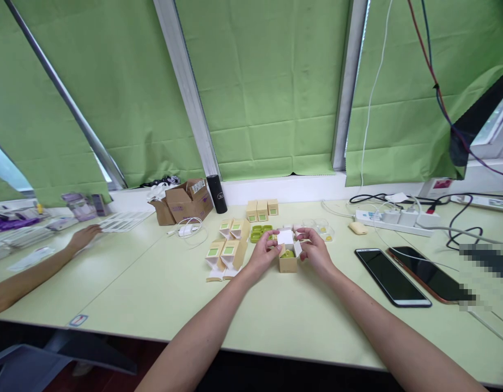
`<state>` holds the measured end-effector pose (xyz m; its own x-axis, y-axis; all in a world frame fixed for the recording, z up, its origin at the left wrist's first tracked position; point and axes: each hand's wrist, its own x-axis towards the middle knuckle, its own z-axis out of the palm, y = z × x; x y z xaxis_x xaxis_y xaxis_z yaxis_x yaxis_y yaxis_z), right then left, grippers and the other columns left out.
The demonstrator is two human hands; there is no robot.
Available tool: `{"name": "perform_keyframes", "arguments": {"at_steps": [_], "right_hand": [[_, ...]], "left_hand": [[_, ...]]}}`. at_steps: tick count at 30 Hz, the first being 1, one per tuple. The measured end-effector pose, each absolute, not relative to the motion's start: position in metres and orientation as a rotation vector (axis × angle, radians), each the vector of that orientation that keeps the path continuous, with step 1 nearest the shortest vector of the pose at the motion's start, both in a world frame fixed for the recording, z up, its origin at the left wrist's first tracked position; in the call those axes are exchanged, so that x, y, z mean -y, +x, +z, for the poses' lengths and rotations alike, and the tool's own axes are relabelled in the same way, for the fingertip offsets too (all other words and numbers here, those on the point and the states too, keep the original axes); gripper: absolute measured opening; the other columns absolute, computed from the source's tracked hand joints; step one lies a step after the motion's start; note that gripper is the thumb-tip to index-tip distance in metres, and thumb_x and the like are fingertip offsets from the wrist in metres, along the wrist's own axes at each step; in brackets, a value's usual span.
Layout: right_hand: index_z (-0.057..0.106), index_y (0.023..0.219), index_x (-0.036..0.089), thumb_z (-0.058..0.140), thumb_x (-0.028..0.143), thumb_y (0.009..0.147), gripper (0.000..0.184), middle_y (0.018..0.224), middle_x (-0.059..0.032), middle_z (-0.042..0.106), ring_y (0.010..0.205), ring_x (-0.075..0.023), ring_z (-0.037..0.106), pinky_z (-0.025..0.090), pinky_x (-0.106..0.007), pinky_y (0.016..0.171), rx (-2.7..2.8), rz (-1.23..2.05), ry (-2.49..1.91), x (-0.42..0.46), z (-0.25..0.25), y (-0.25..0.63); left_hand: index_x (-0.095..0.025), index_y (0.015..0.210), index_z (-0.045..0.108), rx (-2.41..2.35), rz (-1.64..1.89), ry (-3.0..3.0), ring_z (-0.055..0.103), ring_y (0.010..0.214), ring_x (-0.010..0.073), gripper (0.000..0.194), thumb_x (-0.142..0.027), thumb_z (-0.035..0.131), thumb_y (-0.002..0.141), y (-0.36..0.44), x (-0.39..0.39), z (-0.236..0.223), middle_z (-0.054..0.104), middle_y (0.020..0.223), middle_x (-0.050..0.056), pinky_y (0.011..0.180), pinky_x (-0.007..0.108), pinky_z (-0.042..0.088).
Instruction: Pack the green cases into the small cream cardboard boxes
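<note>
Pale tabletop (161, 305) beneath green curtains (267, 87)

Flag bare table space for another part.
Free: tabletop left of the left arm and open cartons; also between the arms, nearer than the held box. Crowded: right side, with two phones and a power strip; beyond the left hand and right hand, with a green tray.

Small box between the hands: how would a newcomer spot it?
On the pale table, find the left hand and right hand. The small tan box sits between them, white flap raised. Unlike the cartons left of it, it shows something green inside.
</note>
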<state>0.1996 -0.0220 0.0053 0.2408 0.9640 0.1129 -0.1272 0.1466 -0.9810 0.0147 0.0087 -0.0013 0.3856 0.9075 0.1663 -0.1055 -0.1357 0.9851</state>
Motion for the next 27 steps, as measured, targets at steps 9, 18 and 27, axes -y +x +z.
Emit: {"name": "perform_keyframes", "arguments": {"at_steps": [9, 18, 27], "right_hand": [[0.059, 0.108, 0.025, 0.056, 0.028, 0.055, 0.053, 0.101, -0.0032, 0.055, 0.073, -0.0167, 0.056, 0.042, -0.022, 0.043, 1.013, 1.05, -1.098, 0.0243, 0.0048, 0.1976], [0.056, 0.114, 0.026, 0.063, 0.033, 0.063, 0.053, 0.104, -0.0019, 0.055, 0.071, -0.0154, 0.058, 0.042, -0.023, 0.044, 1.055, 1.075, -1.096, 0.0278, 0.0042, 0.1959], [0.053, 0.12, 0.028, 0.071, 0.041, 0.067, 0.058, 0.107, -0.0007, 0.052, 0.07, -0.0136, 0.057, 0.039, -0.021, 0.044, 1.126, 1.072, -1.134, 0.0285, 0.0009, 0.1939]], "left_hand": [[-0.022, 0.128, 0.051, -0.78, 1.056, 1.454, 0.068, 0.086, 0.0191, 0.062, -0.04, 0.083, 0.078, 0.018, -0.0055, 0.0011, 0.071, 0.094, 0.004, 0.082, 0.03, 0.047], [-0.021, 0.13, 0.048, -0.785, 1.058, 1.453, 0.069, 0.086, 0.0191, 0.059, -0.034, 0.08, 0.081, 0.0193, -0.0032, 0.0033, 0.073, 0.099, 0.006, 0.082, 0.03, 0.047], [-0.022, 0.13, 0.047, -0.778, 1.055, 1.46, 0.07, 0.088, 0.0192, 0.059, -0.034, 0.079, 0.082, 0.0189, -0.0018, 0.0046, 0.073, 0.102, 0.006, 0.082, 0.03, 0.049]]}}
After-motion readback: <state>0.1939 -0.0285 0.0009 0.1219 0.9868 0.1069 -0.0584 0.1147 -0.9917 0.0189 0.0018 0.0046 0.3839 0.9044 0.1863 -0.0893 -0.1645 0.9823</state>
